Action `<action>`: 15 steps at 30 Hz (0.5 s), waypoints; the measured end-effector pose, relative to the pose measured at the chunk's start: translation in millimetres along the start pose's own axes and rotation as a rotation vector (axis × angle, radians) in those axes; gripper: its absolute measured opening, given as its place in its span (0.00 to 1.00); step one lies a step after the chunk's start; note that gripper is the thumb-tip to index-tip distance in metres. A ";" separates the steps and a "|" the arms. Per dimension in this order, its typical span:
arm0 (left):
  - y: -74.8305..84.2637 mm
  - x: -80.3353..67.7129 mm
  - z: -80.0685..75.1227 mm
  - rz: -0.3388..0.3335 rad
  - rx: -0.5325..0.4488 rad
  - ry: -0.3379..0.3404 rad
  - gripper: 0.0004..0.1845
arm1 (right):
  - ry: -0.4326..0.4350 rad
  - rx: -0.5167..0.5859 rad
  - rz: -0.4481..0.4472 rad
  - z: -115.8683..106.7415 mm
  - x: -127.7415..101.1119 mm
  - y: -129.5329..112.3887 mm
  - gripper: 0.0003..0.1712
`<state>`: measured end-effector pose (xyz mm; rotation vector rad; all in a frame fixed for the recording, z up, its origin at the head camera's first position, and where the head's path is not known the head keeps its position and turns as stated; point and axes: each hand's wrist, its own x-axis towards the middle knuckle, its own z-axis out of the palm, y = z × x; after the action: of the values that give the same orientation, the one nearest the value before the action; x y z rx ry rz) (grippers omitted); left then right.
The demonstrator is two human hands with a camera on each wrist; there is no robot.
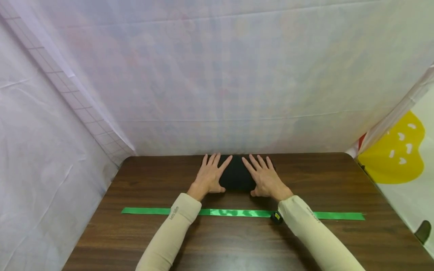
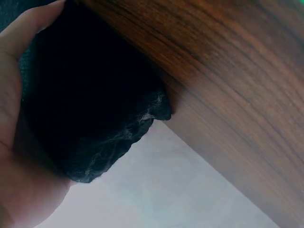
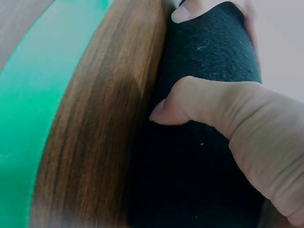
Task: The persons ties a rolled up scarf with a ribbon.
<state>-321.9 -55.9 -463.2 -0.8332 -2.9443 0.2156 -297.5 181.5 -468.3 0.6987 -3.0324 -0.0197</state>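
Seen from the head: left hand (image 1: 208, 176) and right hand (image 1: 266, 178) laid flat, fingers straight and spread, on either end of a black cloth roll (image 1: 236, 177) at 12 o'clock on the worktop (image 1: 135, 241), close to its far edge below the white backdrop (image 1: 237, 75). Shown only by the left wrist: frayed roll end (image 2: 95, 118) against the palm. Shown only by the right wrist: thumb (image 3: 190, 102) pressed on the cloth. Green ribbon (image 1: 234, 213) across at 6 o'clock, under both sleeves; bare wood at 3 and 9.
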 end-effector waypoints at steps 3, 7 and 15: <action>0.3 1.7 0.9 -0.002 0.018 0.012 0.70 | -0.009 -0.018 0.008 1.8 1.8 0.4 0.76; 1.1 4.5 2.9 -0.007 0.024 0.005 0.71 | -0.015 -0.032 0.016 4.5 3.7 0.9 0.78; 3.4 9.5 7.2 -0.034 0.049 0.001 0.72 | 0.020 -0.022 0.031 11.3 7.4 3.0 0.78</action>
<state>-329.0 -48.8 -470.6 -0.7760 -2.9368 0.2842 -305.8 181.0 -479.3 0.6455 -3.0187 -0.0455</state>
